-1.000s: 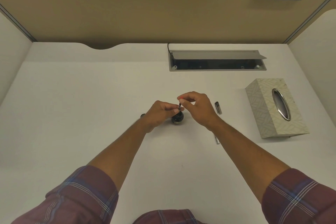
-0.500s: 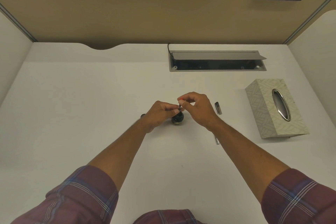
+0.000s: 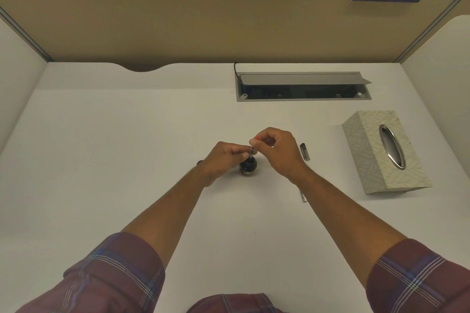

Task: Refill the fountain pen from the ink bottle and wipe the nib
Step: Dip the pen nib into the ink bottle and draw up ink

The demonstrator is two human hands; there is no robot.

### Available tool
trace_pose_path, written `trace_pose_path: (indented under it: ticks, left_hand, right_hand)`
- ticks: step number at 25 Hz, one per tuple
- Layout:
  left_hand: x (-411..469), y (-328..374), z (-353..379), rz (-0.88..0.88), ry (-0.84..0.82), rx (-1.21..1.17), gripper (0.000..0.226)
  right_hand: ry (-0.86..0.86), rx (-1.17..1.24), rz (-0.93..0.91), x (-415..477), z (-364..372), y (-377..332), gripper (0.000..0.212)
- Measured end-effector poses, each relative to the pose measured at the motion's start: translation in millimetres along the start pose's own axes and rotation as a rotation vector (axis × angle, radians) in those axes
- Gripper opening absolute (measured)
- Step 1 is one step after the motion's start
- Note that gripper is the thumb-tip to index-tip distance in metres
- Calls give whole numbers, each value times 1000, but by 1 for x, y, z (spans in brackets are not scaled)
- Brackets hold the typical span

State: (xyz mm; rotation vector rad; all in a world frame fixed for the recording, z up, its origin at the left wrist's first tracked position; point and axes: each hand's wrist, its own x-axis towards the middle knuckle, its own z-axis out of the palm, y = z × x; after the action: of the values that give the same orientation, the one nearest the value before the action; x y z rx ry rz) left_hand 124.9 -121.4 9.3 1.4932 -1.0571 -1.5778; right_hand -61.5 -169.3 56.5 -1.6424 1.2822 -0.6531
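Observation:
A small dark ink bottle point(image 3: 248, 167) stands open on the white desk point(image 3: 127, 160) at the centre. The slim pen section point(image 3: 251, 154) stands upright with its lower end in the bottle's mouth. My left hand point(image 3: 223, 160) pinches its lower part just above the bottle. My right hand point(image 3: 277, 150) pinches its top end, where a bit of red shows. The pen cap point(image 3: 305, 151) lies just right of my right hand. A silver pen part point(image 3: 304, 197) pokes out from under my right forearm. A dark round lid point(image 3: 199, 162) peeks out left of my left wrist.
A patterned tissue box point(image 3: 381, 155) with an oval metal slot lies at the right. A grey cable tray point(image 3: 302, 86) with its flap raised is set into the desk at the back. Partition walls close off the back and both sides.
Both hands stay over the bottle on the pen section. My right fingers have shifted slightly at its top; the bottle has not moved.

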Motion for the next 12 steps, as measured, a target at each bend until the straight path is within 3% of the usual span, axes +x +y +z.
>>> trace_pose_path:
  ticks: [3, 12]
  left_hand:
    - [-1, -1, 0, 18, 69, -81, 30]
    - [-29, -8, 18, 92, 617, -408, 22]
  right_hand:
    - [31, 2, -18, -3, -3, -2, 12]
    - [124, 3, 18, -33, -10, 4, 8]
